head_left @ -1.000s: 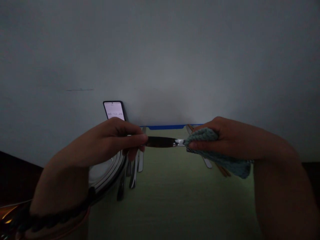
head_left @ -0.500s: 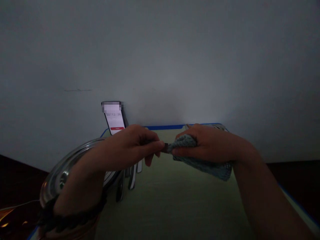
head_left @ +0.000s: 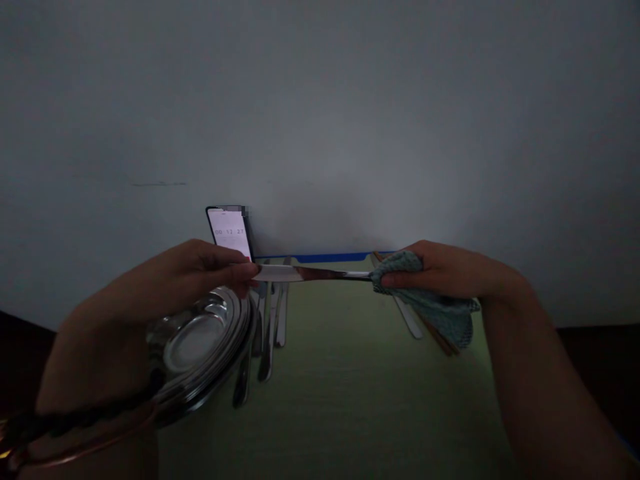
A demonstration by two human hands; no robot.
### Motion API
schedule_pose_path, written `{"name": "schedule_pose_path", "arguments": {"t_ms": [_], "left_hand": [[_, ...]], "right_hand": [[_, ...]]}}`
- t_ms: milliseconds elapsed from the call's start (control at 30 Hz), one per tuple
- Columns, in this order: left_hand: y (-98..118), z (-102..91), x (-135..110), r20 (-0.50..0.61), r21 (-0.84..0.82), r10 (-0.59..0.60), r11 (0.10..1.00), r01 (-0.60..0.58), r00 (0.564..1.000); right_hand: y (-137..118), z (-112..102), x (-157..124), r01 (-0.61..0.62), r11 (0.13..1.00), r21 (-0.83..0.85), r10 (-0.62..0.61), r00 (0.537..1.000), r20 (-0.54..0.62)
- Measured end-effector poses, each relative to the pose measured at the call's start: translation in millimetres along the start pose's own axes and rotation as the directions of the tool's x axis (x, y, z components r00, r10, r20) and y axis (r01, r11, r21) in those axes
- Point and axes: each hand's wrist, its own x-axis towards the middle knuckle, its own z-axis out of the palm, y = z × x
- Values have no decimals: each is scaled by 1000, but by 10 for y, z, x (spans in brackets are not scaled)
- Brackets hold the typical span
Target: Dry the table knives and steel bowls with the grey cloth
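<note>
A steel table knife is held level above the table. My left hand pinches one end of it with closed fingers. My right hand is closed on a light blue knitted cloth, which wraps the knife's other end. The cloth's loose part hangs below my right palm. Most of the knife between my hands is bare and shiny.
Stacked steel plates sit under my left hand, with several pieces of cutlery lying beside them. A lit phone leans on the white wall. A white utensil and wooden chopsticks lie under the cloth. The table has a pale green mat with a blue edge.
My hands were close together half a second ago with the cloth near my left fingers. The right hand has since slid the cloth rightward along the knife, baring most of it.
</note>
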Motion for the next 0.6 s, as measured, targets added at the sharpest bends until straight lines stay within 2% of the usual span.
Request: {"name": "schedule_pose_path", "arguments": {"t_ms": [100, 233, 367, 433, 500, 600], "left_hand": [[20, 23, 39, 50, 66, -20, 998, 17, 999], [171, 146, 160, 146, 68, 98, 992, -109, 984], [292, 271, 245, 192, 48, 133, 988, -145, 972], [261, 271, 240, 125, 19, 151, 988, -155, 981], [174, 226, 210, -27, -14, 145, 989, -145, 989], [22, 135, 154, -229, -63, 109, 990, -127, 967]], "right_hand": [[16, 11, 17, -5, 999, -34, 5, 1000, -15], [-103, 73, 97, 17, 997, -81, -16, 1000, 7], [-268, 167, 181, 89, 984, -155, -86, 996, 25], [-302, 202, 205, 128, 980, -155, -127, 992, 17], [-284, 214, 212, 124, 983, -139, -125, 992, 0], [-179, 185, 191, 59, 993, -101, -61, 998, -8]]}}
